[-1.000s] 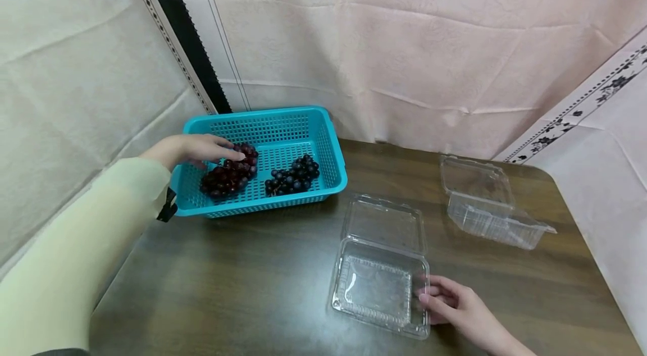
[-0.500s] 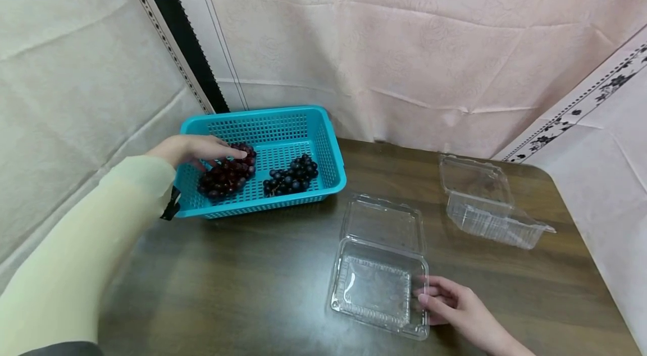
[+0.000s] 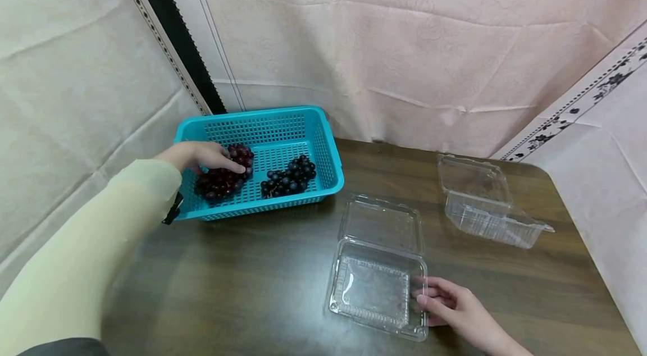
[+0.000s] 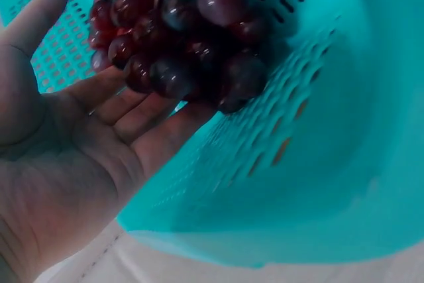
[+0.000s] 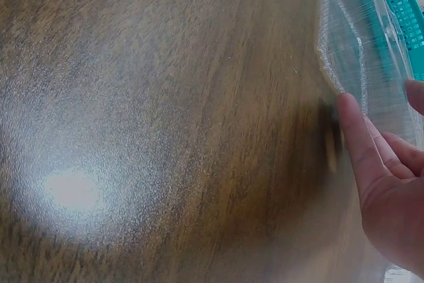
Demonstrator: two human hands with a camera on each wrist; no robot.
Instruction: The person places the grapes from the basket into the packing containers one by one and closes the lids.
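A turquoise basket (image 3: 263,128) holds a bunch of dark red grapes (image 3: 217,185) on its left and a bunch of black grapes (image 3: 290,177) on its right. My left hand (image 3: 207,155) reaches over the basket's left side to the red grapes. In the left wrist view, its fingers run beneath the red bunch (image 4: 179,31), hiding their tips, while the thumb stands apart. At the front, an opened clear plastic clamshell (image 3: 374,288) lies with its lid folded back. My right hand (image 3: 455,305) grips its right edge, thumb at the rim and fingers along the outer wall (image 5: 344,51).
A second clear clamshell (image 3: 487,221) stands opened at the back right of the brown wooden table (image 3: 253,283). Pale cloth (image 3: 404,53) hangs behind the table and at both sides. The basket is close to the cloth at the back left.
My left hand has shifted slightly right and down over the red grapes, its thumb lower against the bunch. The right hand and the clamshell stay in place.
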